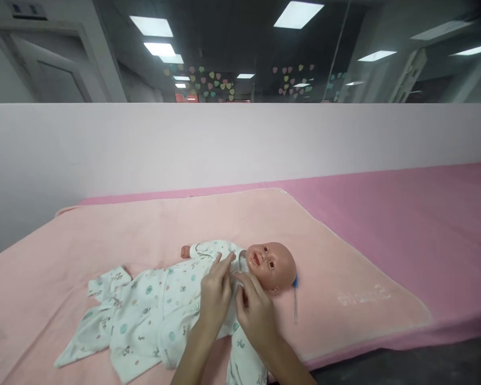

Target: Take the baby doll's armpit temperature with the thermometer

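Observation:
A baby doll (273, 264) lies on its back with its head to the right, in a white printed baby outfit (144, 313). My left hand (217, 291) is at the chest just below the neck, its fingers bent together at the collar. My right hand (256, 310) is beside it, thumb and fingers closed on the cloth near the doll's chin. The exact pinch of both hands is partly hidden by the fingers. One small doll hand (185, 252) shows past the far sleeve. The outfit's legs lie spread flat to the left.
A peach blanket (336, 256) lies under the doll, over a pink sheet (417, 224). Beside the doll's head is a thin clear stick (295, 310) with a blue end. A low white wall (240, 144) with dark glass above runs behind. The bed's edge is at lower right.

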The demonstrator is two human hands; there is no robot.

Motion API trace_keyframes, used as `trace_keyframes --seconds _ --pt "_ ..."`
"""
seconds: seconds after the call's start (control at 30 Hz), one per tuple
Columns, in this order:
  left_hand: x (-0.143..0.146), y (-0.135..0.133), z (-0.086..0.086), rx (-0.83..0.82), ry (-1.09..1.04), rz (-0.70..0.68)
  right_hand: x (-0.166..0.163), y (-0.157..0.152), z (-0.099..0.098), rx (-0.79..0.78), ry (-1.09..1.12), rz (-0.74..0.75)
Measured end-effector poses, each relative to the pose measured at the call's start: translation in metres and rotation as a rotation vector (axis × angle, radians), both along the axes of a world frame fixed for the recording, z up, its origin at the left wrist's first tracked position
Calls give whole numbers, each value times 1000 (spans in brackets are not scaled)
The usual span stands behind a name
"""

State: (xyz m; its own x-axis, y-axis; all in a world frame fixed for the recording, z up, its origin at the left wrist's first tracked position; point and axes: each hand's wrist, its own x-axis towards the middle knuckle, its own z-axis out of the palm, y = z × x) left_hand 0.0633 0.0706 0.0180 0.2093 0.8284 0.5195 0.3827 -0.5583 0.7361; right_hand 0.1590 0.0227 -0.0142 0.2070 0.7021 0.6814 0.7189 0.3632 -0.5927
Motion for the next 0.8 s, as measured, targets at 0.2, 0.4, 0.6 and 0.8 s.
trace_keyframes --seconds 0.2,0.4,0.6,0.8 --pt "7 5 -5 81 259 27 -7 24 -12 -35 119 -57" --pt "13 -3 0 58 306 100 -4 21 -22 24 182 -86" --pt "7 4 2 -105 262 36 -2 23 -26 103 194 -55" --pt "5 11 1 -183 262 36 0 20 -24 206 93 -42"
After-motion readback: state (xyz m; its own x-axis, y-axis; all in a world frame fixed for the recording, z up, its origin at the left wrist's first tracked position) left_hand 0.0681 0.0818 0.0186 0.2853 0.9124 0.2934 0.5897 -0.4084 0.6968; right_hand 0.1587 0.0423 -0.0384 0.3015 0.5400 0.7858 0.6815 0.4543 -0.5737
